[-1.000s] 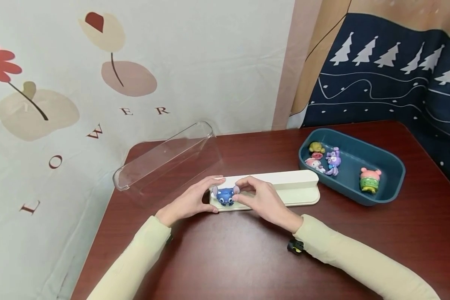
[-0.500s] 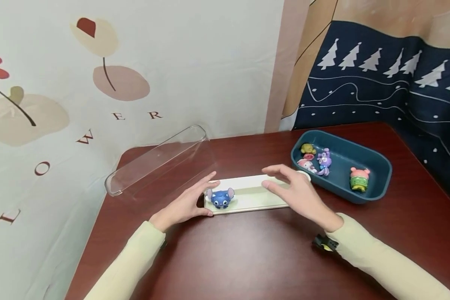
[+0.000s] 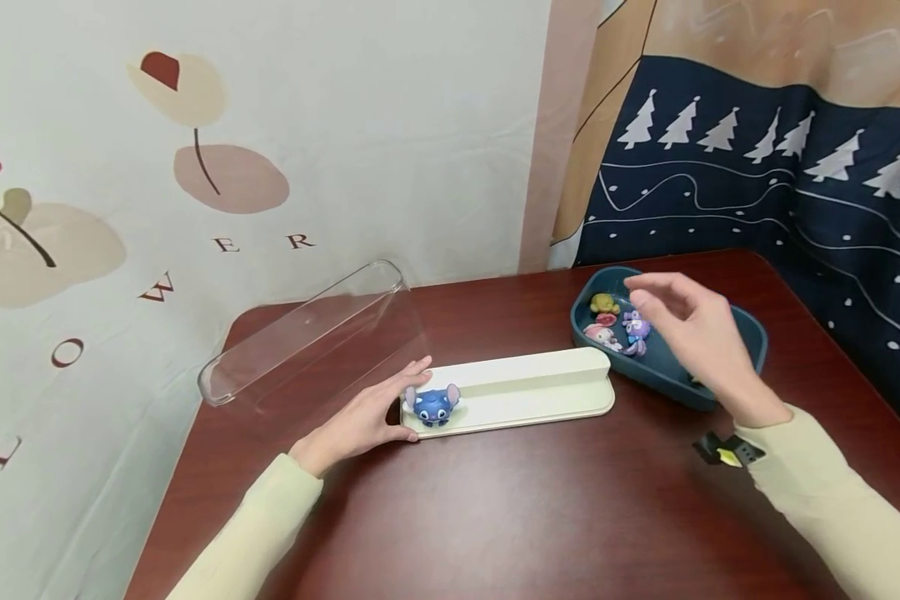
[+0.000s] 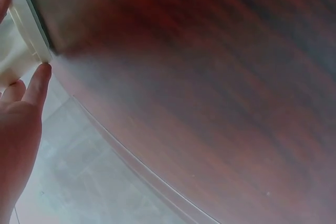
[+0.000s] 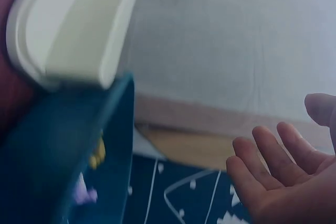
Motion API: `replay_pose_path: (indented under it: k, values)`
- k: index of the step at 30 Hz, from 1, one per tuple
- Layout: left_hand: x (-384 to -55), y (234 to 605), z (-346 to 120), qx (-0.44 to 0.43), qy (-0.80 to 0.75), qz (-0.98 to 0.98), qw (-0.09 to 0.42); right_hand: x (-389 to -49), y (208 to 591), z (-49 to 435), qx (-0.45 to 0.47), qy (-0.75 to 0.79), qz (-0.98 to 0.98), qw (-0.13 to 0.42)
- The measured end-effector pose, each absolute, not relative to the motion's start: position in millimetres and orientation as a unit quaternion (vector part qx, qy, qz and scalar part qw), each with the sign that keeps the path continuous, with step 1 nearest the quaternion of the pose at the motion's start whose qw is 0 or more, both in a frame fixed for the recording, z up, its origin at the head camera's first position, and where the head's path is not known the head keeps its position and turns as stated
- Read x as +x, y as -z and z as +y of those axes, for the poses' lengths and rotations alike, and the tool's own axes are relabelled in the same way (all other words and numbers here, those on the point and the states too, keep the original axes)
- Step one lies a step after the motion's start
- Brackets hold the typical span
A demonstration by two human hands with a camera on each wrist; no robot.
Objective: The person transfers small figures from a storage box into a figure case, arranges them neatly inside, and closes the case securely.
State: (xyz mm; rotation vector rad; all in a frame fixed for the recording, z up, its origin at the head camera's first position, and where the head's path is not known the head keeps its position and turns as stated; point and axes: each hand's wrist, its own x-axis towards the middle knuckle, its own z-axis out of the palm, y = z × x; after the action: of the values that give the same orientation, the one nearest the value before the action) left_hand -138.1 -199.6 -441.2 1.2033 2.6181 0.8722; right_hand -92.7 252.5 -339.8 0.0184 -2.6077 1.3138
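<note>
My left hand (image 3: 360,421) grips the left end of a long cream stepped base (image 3: 532,402), thumb at its front edge and fingers at the back. On that end stands a blue big-eared Stitch figurine (image 3: 432,407), just beside the hand. Over the dark blue bin (image 3: 583,329), my right hand (image 3: 701,342) hovers with loosely bent fingers and nothing in them. Inside the bin lie a purple figurine (image 3: 636,327), a yellowish one (image 3: 604,303) and a pink-and-white one (image 3: 602,336). The hand covers most of the bin's right part.
A clear plastic cover (image 3: 307,337) lies on the brown table (image 3: 495,517) behind the left hand, close to the wall cloth. The bin's near left side sits right by the base's right end. A dark blue tree-print curtain (image 3: 720,187) hangs behind the bin.
My right hand has let go of the Stitch figurine and moved right, over the bin. The left hand stays at the base's left end. The head view has shifted slightly.
</note>
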Motion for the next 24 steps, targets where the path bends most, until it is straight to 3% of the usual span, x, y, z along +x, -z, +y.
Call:
replay_pose_path:
  k: [12,24]
  values:
    - [-139,443,-199,0.393,-0.287,0.871,0.071,-128,324,287,-0.019,-0.428,-0.894,0.133]
    - [-140,444,-199,0.394,-0.288,0.87,0.067,-163,319,293,-0.012,-0.418,-0.906,0.062]
